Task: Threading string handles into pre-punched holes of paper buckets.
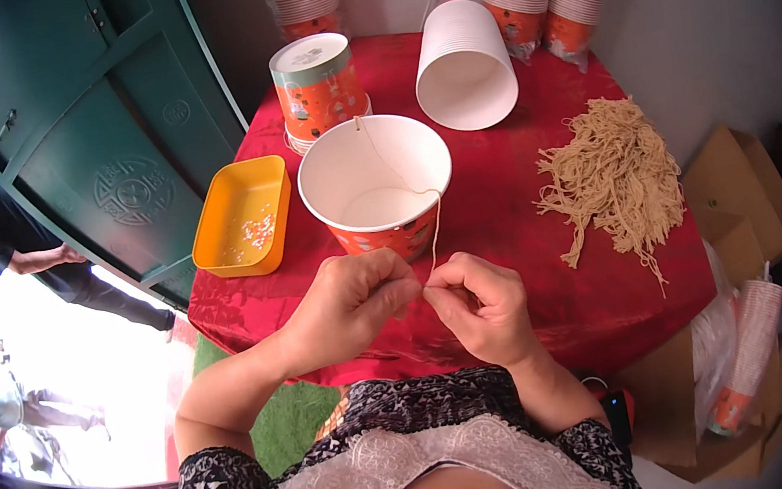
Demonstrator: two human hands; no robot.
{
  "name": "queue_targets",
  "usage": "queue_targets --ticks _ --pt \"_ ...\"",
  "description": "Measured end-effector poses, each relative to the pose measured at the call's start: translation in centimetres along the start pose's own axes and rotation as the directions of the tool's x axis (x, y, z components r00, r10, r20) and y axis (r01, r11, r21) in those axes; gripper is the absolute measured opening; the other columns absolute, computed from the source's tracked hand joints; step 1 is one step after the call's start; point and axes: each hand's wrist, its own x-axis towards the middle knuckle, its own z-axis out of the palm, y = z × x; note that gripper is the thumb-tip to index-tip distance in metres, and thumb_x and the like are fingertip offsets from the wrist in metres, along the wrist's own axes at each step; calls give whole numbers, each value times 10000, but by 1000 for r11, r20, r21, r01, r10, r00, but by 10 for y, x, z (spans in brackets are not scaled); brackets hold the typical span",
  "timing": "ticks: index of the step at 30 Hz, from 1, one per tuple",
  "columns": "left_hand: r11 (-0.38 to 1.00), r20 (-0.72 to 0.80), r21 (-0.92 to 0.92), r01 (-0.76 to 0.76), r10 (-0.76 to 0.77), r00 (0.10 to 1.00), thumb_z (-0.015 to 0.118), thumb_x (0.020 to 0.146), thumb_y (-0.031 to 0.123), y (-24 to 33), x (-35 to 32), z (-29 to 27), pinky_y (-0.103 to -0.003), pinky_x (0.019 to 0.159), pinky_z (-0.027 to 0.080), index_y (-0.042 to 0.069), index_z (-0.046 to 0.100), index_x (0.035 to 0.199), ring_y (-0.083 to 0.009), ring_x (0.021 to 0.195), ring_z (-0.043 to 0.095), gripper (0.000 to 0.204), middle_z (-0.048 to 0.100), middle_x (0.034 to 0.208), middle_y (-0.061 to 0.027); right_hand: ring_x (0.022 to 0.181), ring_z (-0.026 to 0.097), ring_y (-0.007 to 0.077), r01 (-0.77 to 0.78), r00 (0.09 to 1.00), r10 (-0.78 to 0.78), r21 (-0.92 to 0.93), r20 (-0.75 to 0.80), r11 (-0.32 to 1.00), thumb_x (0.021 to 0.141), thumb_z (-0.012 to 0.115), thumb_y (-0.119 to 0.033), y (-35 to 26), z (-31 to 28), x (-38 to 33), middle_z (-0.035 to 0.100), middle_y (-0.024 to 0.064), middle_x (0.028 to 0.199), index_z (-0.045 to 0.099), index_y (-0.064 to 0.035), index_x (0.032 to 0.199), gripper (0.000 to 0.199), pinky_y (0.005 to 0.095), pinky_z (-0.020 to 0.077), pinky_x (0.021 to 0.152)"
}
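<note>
An orange paper bucket with a white inside (379, 163) stands upright on the table just beyond my hands. A thin beige cord (438, 227) starts at a hole in its far rim, crosses the inside and hangs over the near right rim. The cord's lower end reaches the fingertips of my right hand (483, 304), which are pinched shut on it. Close beside it, my left hand (359, 302) is closed, thumb against fingers; what it holds, if anything, is too small to make out.
A yellow tray (219, 232) with small pale pieces lies left. Behind stand an upturned bucket stack (320, 91) and a tipped white stack (461, 57). A pile of beige cords (611, 176) lies right on the red-covered table (543, 313). Cardboard boxes (742, 192) sit beyond; people are outside the green door (107, 135).
</note>
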Motion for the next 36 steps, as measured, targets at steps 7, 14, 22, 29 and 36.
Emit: queue_targets --ticks 7,14,22,29,36 --pt "973 -257 200 -115 165 952 606 923 61 -16 8 -6 -311 529 454 -32 602 837 -149 570 560 127 563 638 -131 499 440 40 35 991 -45 -81 -124 996 802 661 73 5 15 0 511 -10 604 552 -17 752 150 212 330 445" --pt "966 -440 216 -143 227 869 605 933 69 -31 16 -31 -258 505 397 -26 583 802 -59 578 452 164 517 612 -7 464 495 95 125 965 -181 -270 -190 955 770 660 85 20 25 10 504 33 581 520 -18 735 177 242 397 444" --pt "972 -475 205 -116 202 856 608 926 66 -34 15 -42 -248 504 384 -30 595 818 -48 575 437 145 502 607 -12 460 532 117 106 959 -188 -348 -211 932 748 667 83 37 35 16 514 47 578 510 -20 722 190 262 424 439" --pt "971 -467 197 -133 212 858 609 924 69 -37 15 -45 -247 506 382 -32 603 824 -48 576 434 142 500 610 -9 455 539 133 96 958 -187 -372 -216 923 744 668 84 39 38 19 516 54 571 505 -22 715 197 272 427 439" --pt "972 -457 217 -91 184 870 623 915 71 -27 19 -47 -257 504 385 -27 608 825 -66 568 445 134 507 601 -43 452 539 143 84 957 -181 -381 -228 921 747 675 81 40 40 23 510 63 568 503 -24 714 204 279 424 439"
